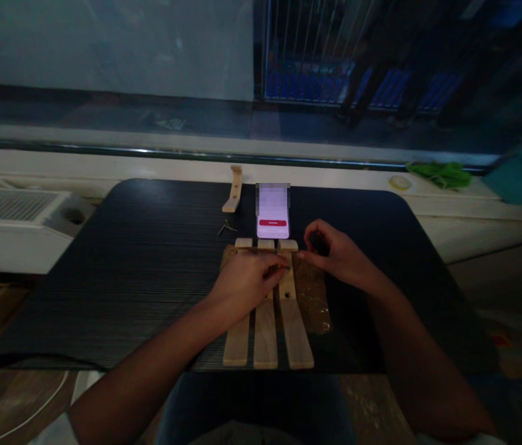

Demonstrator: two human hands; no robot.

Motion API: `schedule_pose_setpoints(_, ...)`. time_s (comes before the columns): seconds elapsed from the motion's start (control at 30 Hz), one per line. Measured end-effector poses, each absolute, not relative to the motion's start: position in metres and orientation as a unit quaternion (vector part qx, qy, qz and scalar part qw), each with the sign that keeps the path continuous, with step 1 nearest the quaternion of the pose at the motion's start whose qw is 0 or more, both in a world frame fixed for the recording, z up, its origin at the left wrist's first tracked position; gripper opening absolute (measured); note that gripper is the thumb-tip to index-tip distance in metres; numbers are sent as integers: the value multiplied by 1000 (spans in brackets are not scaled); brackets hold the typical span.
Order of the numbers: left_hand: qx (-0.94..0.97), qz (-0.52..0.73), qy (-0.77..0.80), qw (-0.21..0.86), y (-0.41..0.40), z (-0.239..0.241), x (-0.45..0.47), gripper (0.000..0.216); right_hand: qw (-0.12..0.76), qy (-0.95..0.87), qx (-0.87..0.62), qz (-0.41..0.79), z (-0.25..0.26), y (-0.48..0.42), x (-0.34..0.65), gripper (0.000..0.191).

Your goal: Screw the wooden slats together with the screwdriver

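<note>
At the centre of the frame, on a black ribbed tabletop (149, 278), you work over three pale wooden slats (265, 334) laid side by side on a crinkled clear plastic wrapper (314, 300), their far ends lined up just below a lit white-screened phone (273, 216). Your left hand (246, 281) lies across the left and middle slats, fingers curled down and tips pinched toward the rightmost one. Your right hand (341, 256) meets it from the other side, thumb and forefinger closed together at that slat's edge, the remaining fingers curled. Whether either pinch holds anything small is too dark to tell. The job looks to be in its early part: the slats are arranged, yet nothing visible joins them, and a round dark hole (286, 295) in the rightmost slat stands open. A few small dark screws (227, 228) lie loose left of the phone, and a short pale wooden bracket piece (233, 196) sits apart at the table's far edge, untouched.
</note>
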State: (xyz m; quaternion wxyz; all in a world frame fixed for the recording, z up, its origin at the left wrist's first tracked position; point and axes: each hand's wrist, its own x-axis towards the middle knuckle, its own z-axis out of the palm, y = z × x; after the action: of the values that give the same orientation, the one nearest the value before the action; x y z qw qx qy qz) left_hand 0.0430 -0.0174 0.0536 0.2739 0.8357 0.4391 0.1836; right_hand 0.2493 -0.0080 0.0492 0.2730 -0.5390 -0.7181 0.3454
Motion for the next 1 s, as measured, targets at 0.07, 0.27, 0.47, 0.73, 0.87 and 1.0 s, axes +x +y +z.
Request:
schedule_pose_setpoints(0.07,836,184,438,273,-17,54,43,18,293,-712,-533,350,54,-9,254,23)
schedule_pose_setpoints(0.27,828,165,456,283,-17,54,43,20,464,-627,-477,406,78,-22,262,30)
schedule_pose_setpoints(0.47,831,171,451,276,-17,53,43,20,599,-543,-371,456,107,-38,241,55)
schedule_pose_setpoints(0.73,838,170,449,261,-15,53,45,21,591,-551,-336,485,113,-29,208,51)
schedule_pose_setpoints(0.87,846,184,442,234,-15,50,45,18,580,-520,-266,567,104,-22,199,46)
schedule_pose_setpoints(1.0,848,194,440,223,-16,48,45,18,585,-500,-228,596,97,-19,196,45)
